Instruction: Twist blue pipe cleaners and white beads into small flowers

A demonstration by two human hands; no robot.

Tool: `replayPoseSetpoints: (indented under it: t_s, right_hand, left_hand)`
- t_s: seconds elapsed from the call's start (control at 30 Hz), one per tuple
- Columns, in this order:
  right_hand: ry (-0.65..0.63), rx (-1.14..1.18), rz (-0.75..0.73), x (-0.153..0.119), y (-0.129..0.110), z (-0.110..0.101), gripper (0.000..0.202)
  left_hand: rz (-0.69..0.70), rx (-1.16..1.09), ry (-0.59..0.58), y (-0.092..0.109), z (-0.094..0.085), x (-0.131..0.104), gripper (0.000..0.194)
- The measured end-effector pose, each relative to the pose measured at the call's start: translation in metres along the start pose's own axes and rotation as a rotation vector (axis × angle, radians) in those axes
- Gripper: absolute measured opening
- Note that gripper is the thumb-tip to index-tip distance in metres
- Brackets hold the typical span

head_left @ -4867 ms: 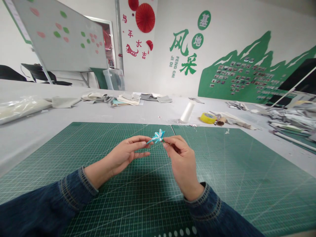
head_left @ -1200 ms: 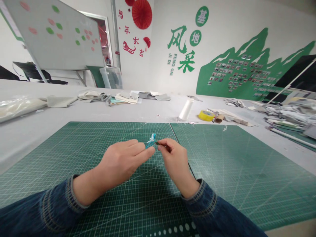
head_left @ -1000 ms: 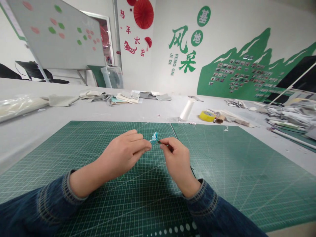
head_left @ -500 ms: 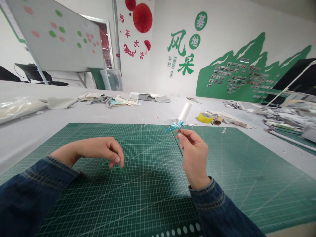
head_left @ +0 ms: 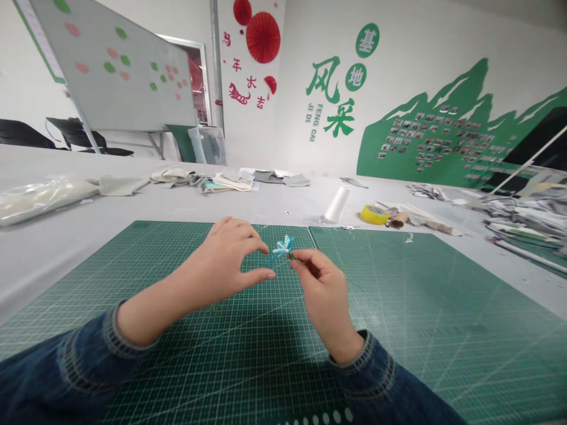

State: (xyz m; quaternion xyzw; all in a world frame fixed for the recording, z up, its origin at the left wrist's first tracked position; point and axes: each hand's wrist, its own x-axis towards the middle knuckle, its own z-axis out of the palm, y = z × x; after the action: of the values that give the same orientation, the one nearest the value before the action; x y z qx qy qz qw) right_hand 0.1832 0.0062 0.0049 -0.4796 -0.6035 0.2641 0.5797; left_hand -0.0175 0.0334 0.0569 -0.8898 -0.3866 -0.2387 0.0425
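Observation:
Between thumb and fingers, my right hand (head_left: 325,295) pinches the green stem of a small blue and white flower (head_left: 282,245), held above the green cutting mat (head_left: 248,348). The petals look looped, and thin blue ends stick out toward the left. My left hand (head_left: 230,257) is beside the flower, thumb and fingers apart around its left side. I see nothing in that hand. Whether its fingertips touch the blue ends I cannot tell.
Behind the mats stand a white thread cone (head_left: 336,205), a yellow tape roll (head_left: 374,214) and a brown cardboard tube (head_left: 398,220). Fabric scraps (head_left: 230,179) lie along the back. A plastic-wrapped bundle (head_left: 44,198) is at left, and a heap of cloth (head_left: 527,221) at right.
My right hand has brought the flower left and a little lower. My left hand has risen from the mat, moved right to the flower and opened its fingers; the green bits under it no longer show.

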Motion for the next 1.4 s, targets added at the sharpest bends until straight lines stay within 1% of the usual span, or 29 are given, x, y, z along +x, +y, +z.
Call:
replayPoseSetpoints:
  t_s: [0.03, 0.1, 0.2, 0.27, 0.3, 0.33, 0.4, 0.47, 0.5, 0.53, 0.6, 0.63, 0.7, 0.77, 0.8, 0.87, 0.93, 0.97, 1.03, 1.07, 1.13, 1.17, 1.23, 1.3, 1.33, 1.4]
  right_hand:
    - [-0.008, 0.023, 0.021, 0.0, 0.0, 0.0, 0.009]
    - [-0.028, 0.08, 0.09, 0.001, 0.0, 0.0, 0.007]
    - [-0.08, 0.204, 0.191, 0.001, 0.001, 0.001, 0.007]
    - [-0.104, 0.281, 0.229, 0.001, 0.001, 0.002, 0.007]
    - [-0.104, 0.308, 0.24, 0.002, 0.002, 0.002, 0.006]
    - [-0.095, 0.327, 0.247, 0.002, 0.002, 0.002, 0.006]
    - [-0.06, 0.353, 0.249, 0.002, 0.002, 0.001, 0.007]
    - [-0.027, 0.377, 0.246, 0.003, 0.002, 0.0, 0.007]
    - [-0.013, 0.396, 0.248, 0.004, 0.002, -0.001, 0.007]
    - [-0.003, 0.42, 0.253, 0.004, 0.001, -0.001, 0.008]
    - [0.009, 0.476, 0.265, 0.005, 0.0, -0.002, 0.007]
    - [0.01, 0.501, 0.274, 0.006, -0.001, -0.002, 0.007]
    - [0.005, 0.539, 0.295, 0.007, -0.002, -0.002, 0.007]
    - [0.008, 0.563, 0.314, 0.007, -0.003, -0.003, 0.007]
    - [0.012, 0.572, 0.322, 0.007, -0.003, -0.003, 0.007]
    - [0.022, 0.594, 0.338, 0.008, -0.002, -0.005, 0.008]
    - [0.029, 0.625, 0.364, 0.009, 0.0, -0.005, 0.011]
    - [0.03, 0.641, 0.376, 0.01, 0.001, -0.006, 0.012]
    - [0.035, 0.666, 0.397, 0.01, 0.001, -0.005, 0.013]
    - [0.038, 0.672, 0.404, 0.01, 0.002, -0.004, 0.013]
    - [0.044, 0.672, 0.406, 0.008, 0.002, -0.002, 0.014]
    - [0.044, 0.667, 0.402, 0.007, 0.002, 0.0, 0.014]
    - [0.037, 0.644, 0.383, 0.003, 0.001, 0.004, 0.012]
    - [0.024, 0.613, 0.351, -0.001, 0.002, 0.007, 0.009]
    - [0.014, 0.597, 0.333, -0.002, 0.002, 0.008, 0.008]
    - [-0.004, 0.573, 0.3, -0.003, 0.003, 0.009, 0.007]
  left_hand:
    - [0.016, 0.061, 0.031, 0.007, 0.005, 0.0, 0.028]
    - [0.076, 0.198, 0.096, 0.013, 0.011, -0.003, 0.017]
    - [0.187, 0.365, 0.226, 0.009, 0.012, -0.007, 0.019]
    - [0.21, 0.358, 0.276, 0.002, 0.013, -0.009, 0.021]
    - [0.185, 0.302, 0.282, -0.001, 0.015, -0.008, 0.021]
    - [0.13, 0.211, 0.28, -0.005, 0.018, -0.008, 0.02]
    - [-0.056, -0.071, 0.253, -0.011, 0.025, -0.007, 0.021]
    - [-0.265, -0.494, 0.184, -0.016, 0.035, -0.006, 0.019]
    - [-0.342, -0.741, 0.143, -0.018, 0.04, -0.006, 0.026]
    - [-0.39, -0.987, 0.108, -0.018, 0.045, -0.006, 0.037]
    - [-0.402, -1.382, 0.06, -0.016, 0.051, -0.007, 0.055]
    - [-0.378, -1.51, 0.038, -0.014, 0.053, -0.008, 0.061]
    - [-0.307, -1.655, -0.051, -0.008, 0.055, -0.008, 0.068]
    - [-0.251, -1.755, -0.15, -0.001, 0.052, -0.009, 0.074]
    - [-0.235, -1.812, -0.176, 0.001, 0.05, -0.009, 0.076]
    - [-0.236, -1.936, -0.166, 0.005, 0.042, -0.011, 0.078]
    - [-0.274, -2.054, -0.089, 0.006, 0.033, -0.012, 0.078]
    - [-0.303, -2.1, -0.033, 0.006, 0.028, -0.012, 0.076]
    - [-0.384, -2.137, 0.121, 0.004, 0.022, -0.012, 0.07]
    - [-0.428, -2.113, 0.211, 0.003, 0.02, -0.011, 0.065]
    - [-0.501, -1.961, 0.376, 0.001, 0.021, -0.009, 0.055]
    - [-0.519, -1.842, 0.424, 0.001, 0.023, -0.008, 0.053]
    - [-0.504, -1.593, 0.438, 0.0, 0.028, -0.006, 0.058]
    - [-0.459, -1.436, 0.391, 0.001, 0.033, -0.005, 0.067]
    - [-0.439, -1.412, 0.36, 0.002, 0.035, -0.005, 0.07]
    - [-0.413, -1.445, 0.303, 0.004, 0.037, -0.005, 0.074]
